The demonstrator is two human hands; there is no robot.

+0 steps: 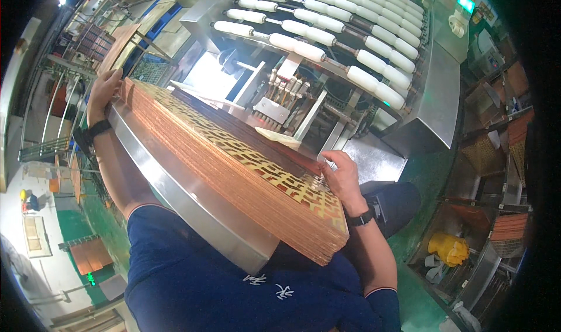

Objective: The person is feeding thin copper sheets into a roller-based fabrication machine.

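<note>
A thick stack of thin copper-edged circuit board panels (234,174) lies in front of me, its top face patterned in yellow and dark brown. It rests along a shiny metal ledge (193,212). My left hand (105,90) is closed around the stack's far left corner, its fingertips partly hidden. At the right end, my right hand (343,180) is closed, thumb and fingers at the edge of a dark brown panel (245,134) along the stack's far side. Both wrists wear dark bands.
Beyond the stack stands a machine with rows of white rollers (315,34) and a metal side housing (429,104). A metal block with several fittings (274,107) sits below the rollers. Shelves at right hold panels and a yellow bundle (449,248). A wooden-topped table (120,45) stands far left.
</note>
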